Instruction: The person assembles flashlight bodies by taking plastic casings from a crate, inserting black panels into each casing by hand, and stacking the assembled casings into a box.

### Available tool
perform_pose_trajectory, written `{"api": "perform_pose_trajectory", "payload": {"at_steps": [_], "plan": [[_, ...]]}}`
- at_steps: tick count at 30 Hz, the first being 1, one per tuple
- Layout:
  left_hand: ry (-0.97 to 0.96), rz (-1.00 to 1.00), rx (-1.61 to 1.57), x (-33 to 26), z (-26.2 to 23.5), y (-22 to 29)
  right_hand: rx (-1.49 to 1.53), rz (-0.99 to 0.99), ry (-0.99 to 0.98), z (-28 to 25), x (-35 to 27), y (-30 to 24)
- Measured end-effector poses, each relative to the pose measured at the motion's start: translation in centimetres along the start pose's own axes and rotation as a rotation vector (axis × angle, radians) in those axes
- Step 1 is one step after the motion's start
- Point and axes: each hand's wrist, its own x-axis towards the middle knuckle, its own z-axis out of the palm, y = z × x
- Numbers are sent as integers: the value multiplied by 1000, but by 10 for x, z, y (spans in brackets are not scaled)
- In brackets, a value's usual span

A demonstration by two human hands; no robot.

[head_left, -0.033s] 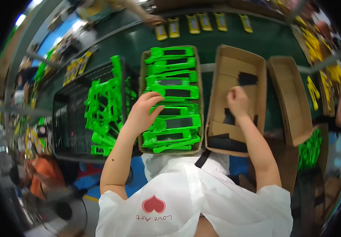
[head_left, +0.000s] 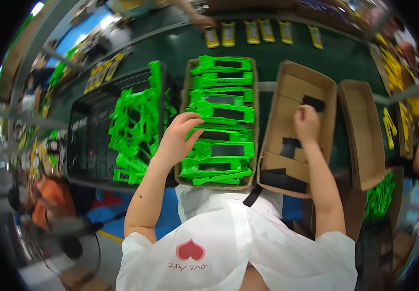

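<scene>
My left hand (head_left: 180, 138) rests over the left side of a cardboard box (head_left: 184, 109) filled with rows of bright green plastic frames (head_left: 226, 150). Its thumb and forefinger are apart, with the tips against the frames' ends. Several frames carry dark rectangular panels. To the right, my right hand (head_left: 308, 127) hangs over a shallower cardboard box (head_left: 282, 102) with its fingers drawn together. The fingertips are at the lower edge of a black flat piece (head_left: 314, 103); whether they grip it is hidden. More black pieces (head_left: 283, 181) lie lower in that box.
A black plastic crate (head_left: 90, 145) with heaped green frames stands at the left. An open, narrow cardboard box (head_left: 364, 136) is at the right. Along the far side of the green table (head_left: 170, 46), a co-worker's hand (head_left: 202, 22) is beside a row of yellow pieces (head_left: 252, 33).
The whole view has shifted, so the boxes appear farther right. My right hand has moved nearer the upper black piece. The left hand stays at the green frames.
</scene>
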Motion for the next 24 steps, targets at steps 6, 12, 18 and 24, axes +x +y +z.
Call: {"api": "perform_pose_trajectory", "payload": {"at_steps": [6, 12, 18, 24], "plan": [[427, -249, 234, -74, -41, -51, -563, 100, -429, 3, 29, 91], [524, -445, 181, -85, -58, -105, -521, 4, -618, 1, -33, -12], [-226, -1001, 469, -17, -48, -98, -407, 16, -761, -34, -53, -47], [32, -1013, 330, -24, -21, -122, -221, 61, -674, -62, -64, -68]]}}
